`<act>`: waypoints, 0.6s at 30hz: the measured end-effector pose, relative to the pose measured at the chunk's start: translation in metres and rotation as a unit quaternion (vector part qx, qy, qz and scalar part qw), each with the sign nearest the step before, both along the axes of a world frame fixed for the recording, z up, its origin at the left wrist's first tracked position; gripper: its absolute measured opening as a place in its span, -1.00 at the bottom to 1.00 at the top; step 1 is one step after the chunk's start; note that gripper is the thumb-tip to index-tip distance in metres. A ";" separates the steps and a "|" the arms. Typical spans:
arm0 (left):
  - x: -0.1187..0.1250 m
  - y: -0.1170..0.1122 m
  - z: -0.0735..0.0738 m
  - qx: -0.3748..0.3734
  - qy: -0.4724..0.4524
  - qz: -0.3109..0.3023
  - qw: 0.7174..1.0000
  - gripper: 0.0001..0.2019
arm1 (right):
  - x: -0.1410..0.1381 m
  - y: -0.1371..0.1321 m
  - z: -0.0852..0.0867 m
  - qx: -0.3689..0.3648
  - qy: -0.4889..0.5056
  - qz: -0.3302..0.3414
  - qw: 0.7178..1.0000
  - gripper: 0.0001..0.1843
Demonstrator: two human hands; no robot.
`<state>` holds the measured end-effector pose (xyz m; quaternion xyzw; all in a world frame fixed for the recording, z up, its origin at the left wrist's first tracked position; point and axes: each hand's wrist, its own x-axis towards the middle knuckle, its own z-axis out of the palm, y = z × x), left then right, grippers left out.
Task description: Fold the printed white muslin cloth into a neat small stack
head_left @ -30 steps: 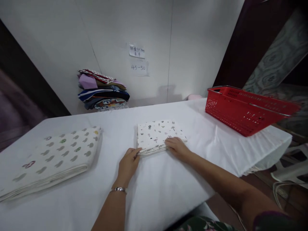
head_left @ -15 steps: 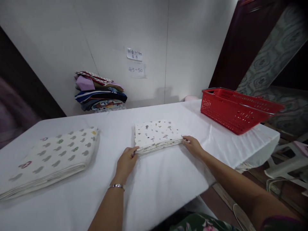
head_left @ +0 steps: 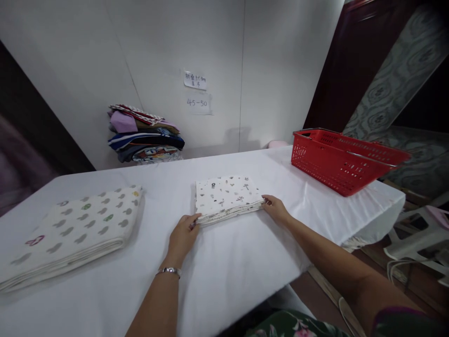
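A folded white cloth (head_left: 228,195) with small dark printed figures lies flat on the white-covered table (head_left: 224,262) in front of me. My left hand (head_left: 183,235) pinches its near left corner, fingers closed over the layered edge. At the near right corner my right hand (head_left: 276,208) grips the same stacked edge between thumb and fingers. Several layers show along the near side. To the left lies a larger folded white cloth (head_left: 87,224) with grey mushroom-like shapes and a few coloured ones; neither hand touches it.
A red plastic basket (head_left: 336,161) with metal handles stands at the table's right end. Against the wall at the back left rises a pile of folded fabrics (head_left: 145,133). Two paper signs (head_left: 197,103) are stuck on the wall. A white stool (head_left: 417,234) stands beyond the right edge.
Both hands stay on the two near corners of the folded cloth, almost unmoved. The whole view has shifted very slightly.
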<state>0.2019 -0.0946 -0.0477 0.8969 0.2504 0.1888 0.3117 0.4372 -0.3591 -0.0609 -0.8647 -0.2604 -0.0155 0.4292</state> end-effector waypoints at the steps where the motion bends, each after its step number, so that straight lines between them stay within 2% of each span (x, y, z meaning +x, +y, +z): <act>1: 0.000 0.000 0.000 0.001 0.000 0.000 1.000 -0.66 | 0.000 0.000 -0.001 0.002 0.004 0.002 1.000 -0.60; 11: 0.000 -0.001 0.000 0.006 0.002 0.004 1.000 -0.67 | 0.005 0.005 0.002 -0.025 0.008 0.003 1.000 -0.64; 18: 0.001 -0.006 0.002 0.016 0.031 0.038 0.999 -0.69 | 0.003 -0.002 0.005 -0.067 -0.029 -0.010 0.997 -0.71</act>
